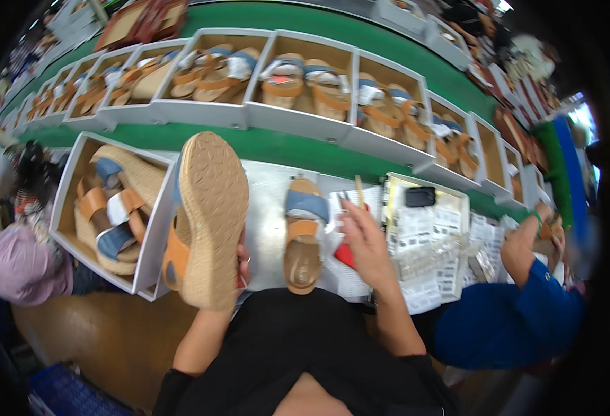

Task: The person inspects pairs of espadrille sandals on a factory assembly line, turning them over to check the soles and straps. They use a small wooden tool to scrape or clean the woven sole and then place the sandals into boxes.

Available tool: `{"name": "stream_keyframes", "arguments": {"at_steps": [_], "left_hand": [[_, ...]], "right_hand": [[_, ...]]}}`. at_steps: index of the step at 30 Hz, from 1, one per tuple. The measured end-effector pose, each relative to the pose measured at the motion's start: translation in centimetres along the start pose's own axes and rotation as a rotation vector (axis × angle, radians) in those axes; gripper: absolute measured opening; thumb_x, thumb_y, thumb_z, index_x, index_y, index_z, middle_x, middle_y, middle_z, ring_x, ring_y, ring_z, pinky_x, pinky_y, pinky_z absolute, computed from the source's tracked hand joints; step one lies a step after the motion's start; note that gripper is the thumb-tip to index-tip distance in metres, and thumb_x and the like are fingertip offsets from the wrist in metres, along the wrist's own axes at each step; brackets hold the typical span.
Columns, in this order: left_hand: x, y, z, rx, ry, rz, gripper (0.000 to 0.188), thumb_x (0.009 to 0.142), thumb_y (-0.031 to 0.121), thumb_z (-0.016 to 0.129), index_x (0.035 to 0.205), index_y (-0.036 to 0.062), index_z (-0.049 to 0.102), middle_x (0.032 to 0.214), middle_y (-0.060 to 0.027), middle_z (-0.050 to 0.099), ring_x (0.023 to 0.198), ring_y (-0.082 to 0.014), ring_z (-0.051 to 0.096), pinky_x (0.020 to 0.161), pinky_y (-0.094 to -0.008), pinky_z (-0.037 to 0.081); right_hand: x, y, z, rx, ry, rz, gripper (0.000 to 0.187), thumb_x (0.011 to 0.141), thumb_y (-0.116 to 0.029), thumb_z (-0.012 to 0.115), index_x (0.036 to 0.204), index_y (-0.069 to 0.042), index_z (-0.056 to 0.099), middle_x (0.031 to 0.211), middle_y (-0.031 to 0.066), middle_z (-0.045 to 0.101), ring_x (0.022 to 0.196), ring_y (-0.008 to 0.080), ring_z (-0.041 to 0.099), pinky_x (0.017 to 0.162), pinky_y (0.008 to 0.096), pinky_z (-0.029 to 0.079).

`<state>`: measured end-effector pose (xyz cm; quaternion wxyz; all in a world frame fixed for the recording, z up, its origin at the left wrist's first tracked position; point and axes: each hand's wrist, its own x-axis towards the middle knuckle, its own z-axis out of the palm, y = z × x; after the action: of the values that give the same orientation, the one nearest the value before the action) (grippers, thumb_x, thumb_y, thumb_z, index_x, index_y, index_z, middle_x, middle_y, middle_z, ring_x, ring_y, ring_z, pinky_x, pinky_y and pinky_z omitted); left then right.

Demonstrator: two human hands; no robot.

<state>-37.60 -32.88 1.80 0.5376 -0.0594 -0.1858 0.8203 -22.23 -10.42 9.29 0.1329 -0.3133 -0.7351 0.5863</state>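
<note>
My left hand grips a tan wedge sandal upright, its patterned sole turned toward me. Most of those fingers are hidden behind the sandal. Flat on the pale worktop lies a second sandal with a blue and an orange strap, between my two hands. My right hand is over papers to the right of it, fingers curled together. A thin pale stick shows beside these fingertips; what they pinch is too small to make out. A red piece is beneath that hand.
A white box with a pair of sandals stands at the left. Beyond, boxed sandals line a green surface. On the right are a tray of labels and a black object. People sit close on both sides.
</note>
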Motion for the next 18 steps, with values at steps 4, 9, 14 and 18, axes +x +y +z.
{"name": "stream_keyframes", "arguments": {"at_steps": [4,9,14,18], "left_hand": [[-0.1,2.1,-0.6,0.199,0.043,0.201,0.06,0.097,0.038,0.052,0.148,0.0106,0.035,0.142,-0.0119,0.047,0.115,-0.0268,0.058,0.079,-0.0382,0.055],[-1.0,5.4,0.9,0.944,0.35,0.485,0.055,0.097,0.026,0.052,0.147,0.0077,0.038,0.137,-0.0127,0.051,0.114,-0.0255,0.058,0.086,-0.0373,0.052],[-0.3,5.0,3.3,1.449,0.677,0.545,0.051,0.095,0.013,0.052,0.145,0.0045,0.041,0.133,-0.0135,0.054,0.115,-0.0244,0.058,0.093,-0.0366,0.049],[0.1,3.9,2.6,1.931,0.734,0.571,0.051,0.092,0.004,0.052,0.143,0.0026,0.044,0.133,-0.0155,0.055,0.118,-0.0258,0.057,0.099,-0.0373,0.046]], "right_hand": [[-2.1,5.4,-0.9,-0.167,0.061,0.082,0.04,0.097,-0.019,0.058,0.132,0.0,0.054,0.111,0.0138,0.059,0.095,0.0202,0.062,0.082,0.0312,0.051],[-2.4,8.2,-4.3,-0.25,0.196,0.004,0.038,0.096,-0.018,0.06,0.129,0.001,0.057,0.107,0.0152,0.06,0.094,0.0229,0.062,0.079,0.0323,0.051],[0.5,6.4,-13.0,-0.409,0.522,-0.038,0.041,0.094,-0.021,0.064,0.13,-0.003,0.057,0.111,0.0118,0.064,0.1,0.0192,0.063,0.076,0.0311,0.053],[5.2,10.8,-25.4,-0.379,0.94,-0.1,0.046,0.093,-0.027,0.063,0.129,0.002,0.055,0.099,0.0162,0.066,0.089,0.0238,0.064,0.079,0.0363,0.051]]}}
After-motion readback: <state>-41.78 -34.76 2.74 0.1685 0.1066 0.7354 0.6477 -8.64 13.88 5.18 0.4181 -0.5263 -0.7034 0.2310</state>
